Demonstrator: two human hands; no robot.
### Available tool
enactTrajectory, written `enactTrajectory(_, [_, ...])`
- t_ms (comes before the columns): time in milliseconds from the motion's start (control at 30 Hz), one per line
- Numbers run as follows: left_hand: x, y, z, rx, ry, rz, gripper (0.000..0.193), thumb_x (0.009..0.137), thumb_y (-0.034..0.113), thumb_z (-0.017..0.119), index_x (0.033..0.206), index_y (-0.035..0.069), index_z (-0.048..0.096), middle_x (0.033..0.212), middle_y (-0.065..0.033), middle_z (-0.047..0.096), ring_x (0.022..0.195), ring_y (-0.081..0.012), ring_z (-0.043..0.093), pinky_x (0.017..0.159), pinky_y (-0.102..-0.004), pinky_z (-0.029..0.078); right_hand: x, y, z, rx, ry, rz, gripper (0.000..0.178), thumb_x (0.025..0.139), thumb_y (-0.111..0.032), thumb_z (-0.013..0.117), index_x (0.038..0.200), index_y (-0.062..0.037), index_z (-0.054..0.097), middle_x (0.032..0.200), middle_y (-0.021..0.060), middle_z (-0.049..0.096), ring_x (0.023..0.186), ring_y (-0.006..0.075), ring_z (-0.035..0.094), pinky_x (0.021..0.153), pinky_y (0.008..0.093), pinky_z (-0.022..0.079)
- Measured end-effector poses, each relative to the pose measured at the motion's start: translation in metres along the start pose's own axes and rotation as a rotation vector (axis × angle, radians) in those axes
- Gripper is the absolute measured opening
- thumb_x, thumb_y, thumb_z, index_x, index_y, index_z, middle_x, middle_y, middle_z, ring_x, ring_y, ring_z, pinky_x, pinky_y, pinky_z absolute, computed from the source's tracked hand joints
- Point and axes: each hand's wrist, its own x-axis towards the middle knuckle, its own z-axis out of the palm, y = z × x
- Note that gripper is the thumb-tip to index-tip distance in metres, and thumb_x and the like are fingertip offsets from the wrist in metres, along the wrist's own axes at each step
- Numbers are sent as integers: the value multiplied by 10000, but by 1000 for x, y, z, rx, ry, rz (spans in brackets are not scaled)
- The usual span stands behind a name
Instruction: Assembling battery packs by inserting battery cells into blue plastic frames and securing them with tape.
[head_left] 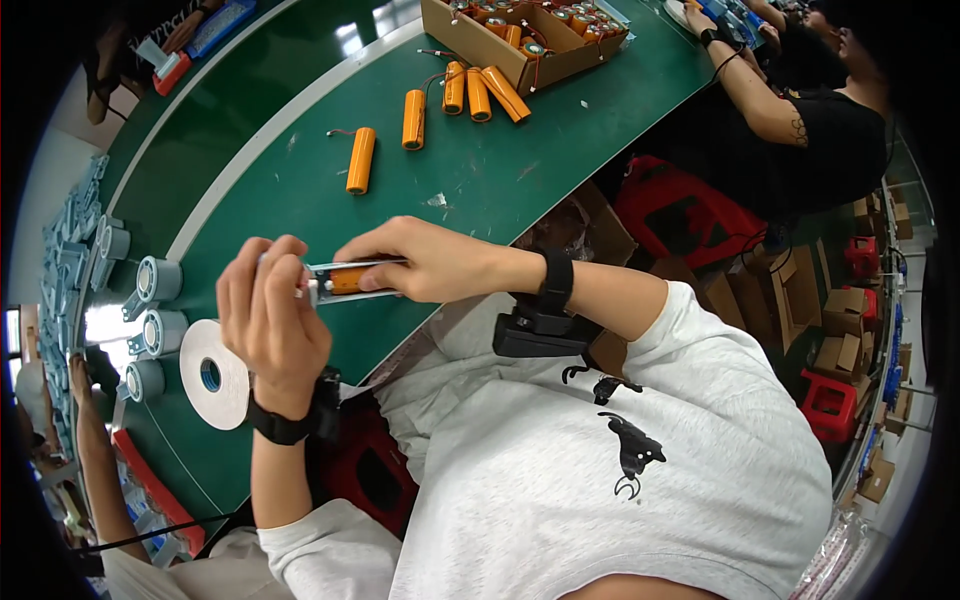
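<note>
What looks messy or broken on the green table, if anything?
Nothing looks clearly broken or spilled. Five orange cylinders lie at different angles outside the cardboard box, which looks untidy because others are inside it. There's also a pale speck on the green table; I can't tell if it's a scrap or mark.

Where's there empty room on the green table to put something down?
Bare green table shows between the bunched orange cylinders and the edge at right, and between the lone orange cylinder and the pale strip. It's crowded by the cardboard box and near the white roll and pale blue parts.
</note>
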Motion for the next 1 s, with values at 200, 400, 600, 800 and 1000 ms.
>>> enactTrajectory(200, [95,-130,28,210,-143,-180,142,890,127,458,1006,103,536,844,-108,610,786,-286,599,647,-377,454,66,-7,-60,-489,380,163,170,856,-126,560,979,-9,558,766,188,611,778,303,616,660,351,492])
enactTrajectory(400, [93,-294,149,188,-336,-407,270,926,293,425,1145,148,486,941,-171,608,886,-360,574,722,-440,448,81,35,-28,-736,345,347,213,842,-141,562,989,-3,495,855,199,597,806,321,613,652,385,506])
enactTrajectory(600, [82,-281,111,-116,-271,-191,715,846,339,580,1403,67,225,1393,-172,325,1301,-302,287,1059,-357,230,29,23,-53,532,190,172,351,826,-91,539,1144,16,438,861,115,569,709,181,573,580,307,472])
enactTrajectory(800, [-43,-100,-92,129,-926,-451,680,586,100,754,1191,12,456,1201,-159,481,1138,-355,418,976,-415,314,-9,12,-46,875,54,272,370,796,-81,575,1134,40,487,784,77,554,664,102,517,560,249,432])
enactTrajectory(1000, [-129,-45,-87,145,-510,-800,579,587,154,751,1089,3,506,1109,-144,509,1106,-329,420,956,-409,308,14,-3,45,445,62,240,401,712,-206,681,994,56,569,731,88,593,630,130,542,565,268,448])
